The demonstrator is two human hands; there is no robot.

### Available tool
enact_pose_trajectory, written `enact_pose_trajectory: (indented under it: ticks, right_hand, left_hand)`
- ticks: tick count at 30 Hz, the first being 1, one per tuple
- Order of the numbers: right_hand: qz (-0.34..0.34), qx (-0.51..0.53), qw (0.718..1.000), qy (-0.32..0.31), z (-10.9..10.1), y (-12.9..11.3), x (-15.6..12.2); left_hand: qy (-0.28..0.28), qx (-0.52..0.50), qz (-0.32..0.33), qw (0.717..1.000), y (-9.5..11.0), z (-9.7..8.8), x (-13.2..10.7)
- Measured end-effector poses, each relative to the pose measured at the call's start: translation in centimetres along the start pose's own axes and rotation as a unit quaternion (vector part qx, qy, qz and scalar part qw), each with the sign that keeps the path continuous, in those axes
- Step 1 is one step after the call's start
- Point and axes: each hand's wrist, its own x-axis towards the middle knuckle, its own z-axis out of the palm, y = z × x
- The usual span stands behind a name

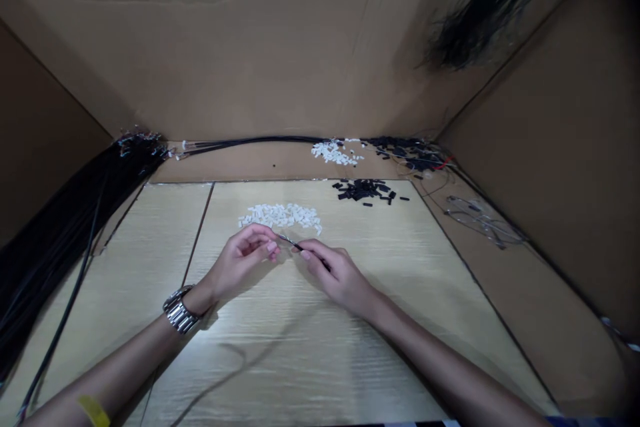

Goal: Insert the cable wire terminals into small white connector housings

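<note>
Between my two hands runs a thin black cable [298,247] with its thin, silvery-looking wires [286,238] bared toward the left. My right hand [340,273] is closed around the black sheath, thumb and fingers pressed together. At the wire ends, the curled fingers of my left hand [245,257] meet the strands; the exact grip is partly hidden. Just beyond my left fingertips lies a spread of small white pieces [283,215], too small to make out in detail. A pile of short black tube-like pieces [364,189] sits farther back on the right.
A thick bundle of black cables [55,227] fills the left side, wire ends at the back. More white pieces [336,152] and black pieces [410,152] lie by the cardboard back wall [240,67]. Dark strands [485,13] hang upper right. Loose clear wire [480,219] lies right.
</note>
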Motion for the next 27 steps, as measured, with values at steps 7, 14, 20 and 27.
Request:
enact_pose_trajectory:
  ticks: [7,14,20,27]
  right_hand:
    - [0.081,0.1,0.989,-0.067,0.3,0.3,-0.4]
    - [0.129,0.199,0.97,-0.046,0.5,-0.5,-0.7]
    - [0.114,0.248,0.962,-0.012,0.9,-0.7,-0.6]
    - [0.125,0.264,0.956,0.037,1.4,-0.9,-0.3]
  left_hand:
    - [-0.035,0.09,0.003,0.995,0.6,-0.3,-0.2]
    - [-0.053,-0.006,-0.036,0.998,0.8,0.5,-0.3]
    - [-0.083,0.017,-0.069,0.994,1.1,0.7,-0.3]
    - [-0.071,0.073,-0.043,0.994,1.0,0.8,-0.5]
